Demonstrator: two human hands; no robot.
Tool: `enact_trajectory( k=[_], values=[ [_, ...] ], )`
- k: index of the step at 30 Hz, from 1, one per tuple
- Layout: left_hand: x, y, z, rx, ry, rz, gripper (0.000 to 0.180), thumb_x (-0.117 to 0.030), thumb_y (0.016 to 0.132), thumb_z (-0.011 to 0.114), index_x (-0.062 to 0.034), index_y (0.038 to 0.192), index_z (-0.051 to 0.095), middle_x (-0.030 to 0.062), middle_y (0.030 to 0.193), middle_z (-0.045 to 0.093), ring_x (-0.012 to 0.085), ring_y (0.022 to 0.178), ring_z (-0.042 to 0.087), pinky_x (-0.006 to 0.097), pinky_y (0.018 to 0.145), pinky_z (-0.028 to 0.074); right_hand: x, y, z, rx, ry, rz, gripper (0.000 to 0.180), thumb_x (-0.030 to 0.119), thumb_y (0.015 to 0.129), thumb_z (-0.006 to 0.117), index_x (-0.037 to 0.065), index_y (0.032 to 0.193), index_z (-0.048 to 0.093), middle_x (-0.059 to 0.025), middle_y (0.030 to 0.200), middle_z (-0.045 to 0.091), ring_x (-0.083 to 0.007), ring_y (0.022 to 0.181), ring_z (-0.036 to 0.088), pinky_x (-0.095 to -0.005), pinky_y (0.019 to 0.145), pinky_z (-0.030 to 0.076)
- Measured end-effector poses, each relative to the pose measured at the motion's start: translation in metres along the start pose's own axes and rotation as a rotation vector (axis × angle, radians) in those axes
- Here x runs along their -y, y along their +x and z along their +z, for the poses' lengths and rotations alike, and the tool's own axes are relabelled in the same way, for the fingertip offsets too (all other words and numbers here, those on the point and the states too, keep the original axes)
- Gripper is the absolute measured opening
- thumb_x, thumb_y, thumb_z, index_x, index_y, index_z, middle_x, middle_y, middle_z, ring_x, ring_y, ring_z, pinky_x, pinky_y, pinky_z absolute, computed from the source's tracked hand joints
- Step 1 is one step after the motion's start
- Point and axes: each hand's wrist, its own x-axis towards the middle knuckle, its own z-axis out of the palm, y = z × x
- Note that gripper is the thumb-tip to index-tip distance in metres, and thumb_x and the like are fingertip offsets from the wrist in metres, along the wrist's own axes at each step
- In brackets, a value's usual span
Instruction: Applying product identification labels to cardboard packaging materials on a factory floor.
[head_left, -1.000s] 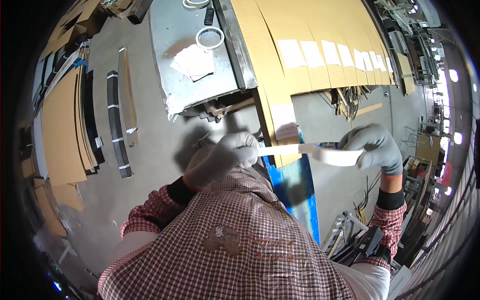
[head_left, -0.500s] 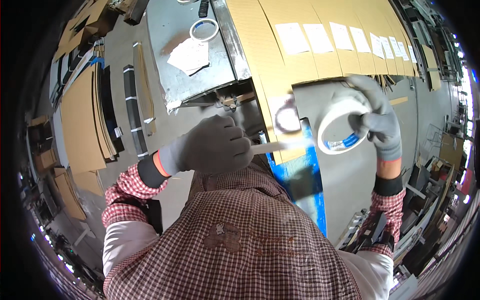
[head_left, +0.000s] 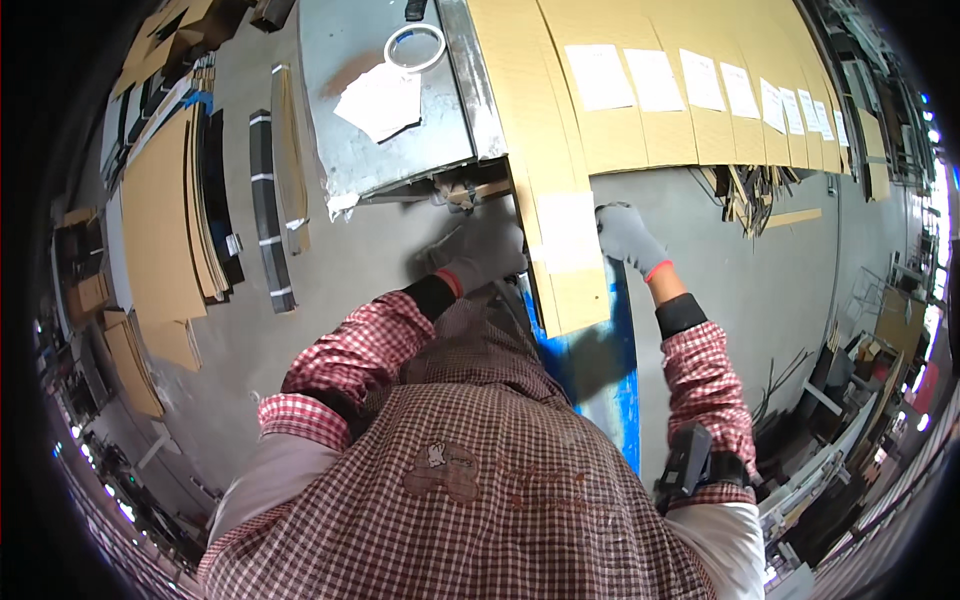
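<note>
A long stack of brown cardboard strips (head_left: 545, 150) runs away from me, and its near end juts out over a blue board (head_left: 605, 380). A white band of tape (head_left: 566, 230) crosses the stack near that end. My left hand (head_left: 482, 255), in a grey glove, lies flat against the left side of the stack at the band. On the other side, my gloved right hand (head_left: 626, 236) sits at the right edge of the band with its fingers curled against the cardboard. What those fingers enclose is hidden. No tape roll shows in either hand.
A grey metal table (head_left: 345, 160) stands at upper left with a tape roll (head_left: 415, 45) and a white sheet (head_left: 380, 100) on it. Cardboard pieces with white labels (head_left: 690, 85) lie in a row beyond. Cardboard sheets (head_left: 160, 220) and dark strips (head_left: 262, 200) rest on the floor at left.
Both hands dropped from in front of me onto the cardboard stack. The tape roll that my right hand held up is out of sight, and a white band now crosses the stack.
</note>
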Motion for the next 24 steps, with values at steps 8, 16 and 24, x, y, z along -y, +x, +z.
enact_trajectory(
  k=[8, 16, 24],
  values=[
    [0.051, 0.030, 0.069, -0.045, -0.387, 0.519, 0.018, -0.021, 0.080, 0.059, -0.0056, 0.080, 0.069, 0.0119, 0.081, 0.065, 0.0274, 0.081, 0.062, 0.040, 0.070, 0.049, -0.007, 0.020, 0.039, -0.032, 0.954, 0.109, 0.031, 0.020, 0.083, 0.067, -0.005, 0.101, 0.068, -0.0127, 0.096, 0.072, -0.0167, 0.078, 0.060, -0.0351, 0.071, 0.050],
    [0.054, 0.061, 0.082, -0.097, -0.595, 0.652, 0.024, -0.021, 0.083, 0.063, -0.0037, 0.099, 0.066, 0.0125, 0.085, 0.065, 0.0265, 0.083, 0.061, 0.037, 0.073, 0.049, 0.161, -0.052, -0.083, -0.182, 0.435, 0.519, 0.096, 0.033, 0.065, 0.082, -0.006, 0.139, 0.033, -0.0311, 0.127, 0.046, -0.0416, 0.122, 0.045, -0.0456, 0.097, 0.042],
    [0.059, -0.049, 0.040, -0.183, -1.053, 0.245, 0.033, -0.021, 0.088, 0.065, -0.0018, 0.115, 0.063, 0.0129, 0.087, 0.067, 0.0219, 0.080, 0.064, 0.032, 0.069, 0.051, 0.177, -0.051, -0.025, -0.364, 0.026, 0.652, 0.101, 0.043, 0.064, 0.075, 0.007, 0.147, 0.031, -0.0327, 0.148, 0.026, -0.0521, 0.132, 0.030, -0.0610, 0.104, 0.028]
  ],
)
